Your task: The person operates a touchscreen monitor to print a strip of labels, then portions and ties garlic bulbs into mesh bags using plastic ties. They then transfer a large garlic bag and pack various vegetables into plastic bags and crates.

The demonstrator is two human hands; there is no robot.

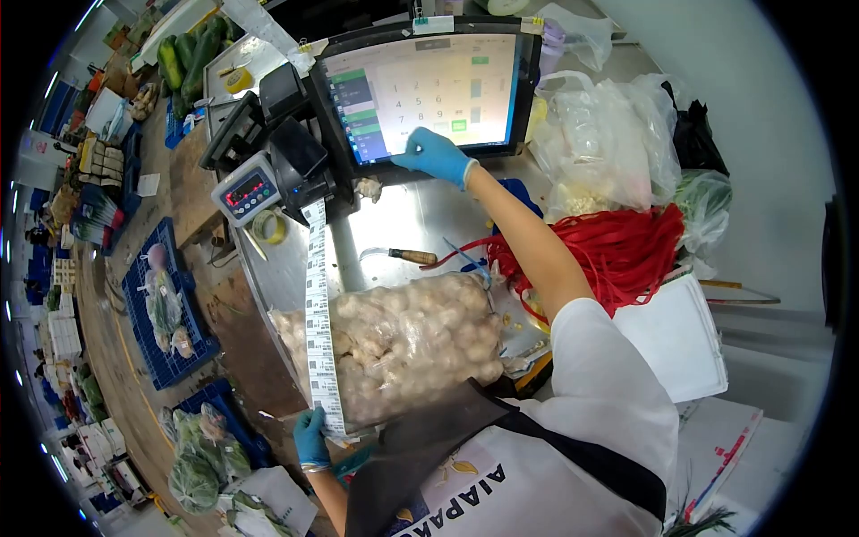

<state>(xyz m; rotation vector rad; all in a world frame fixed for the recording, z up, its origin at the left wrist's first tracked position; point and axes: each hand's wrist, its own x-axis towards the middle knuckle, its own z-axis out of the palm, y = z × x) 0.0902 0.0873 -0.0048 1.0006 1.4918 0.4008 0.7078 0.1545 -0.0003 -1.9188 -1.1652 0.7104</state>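
Observation:
My right hand (436, 157), in a blue glove, is at the lower edge of a lit touch screen (420, 89) showing a number pad; its fingers look curled, and nothing shows in them. My left hand (311, 440), also gloved in blue, is closed at the lower end of a long strip of printed labels (318, 313). This strip hangs from a black label printer (300, 161) and runs over a large clear bag of pale, roundish produce (412, 345). A wooden-handled hooked knife (412, 256) lies on the metal table above the bag.
Red straps (617, 255) and clear plastic bags (599, 134) are heaped at the right. A small scale display (246, 190) with red digits stands left of the printer. Blue crates (165, 304) with bagged vegetables sit on the floor at the left. A white box (676, 340) stands at right.

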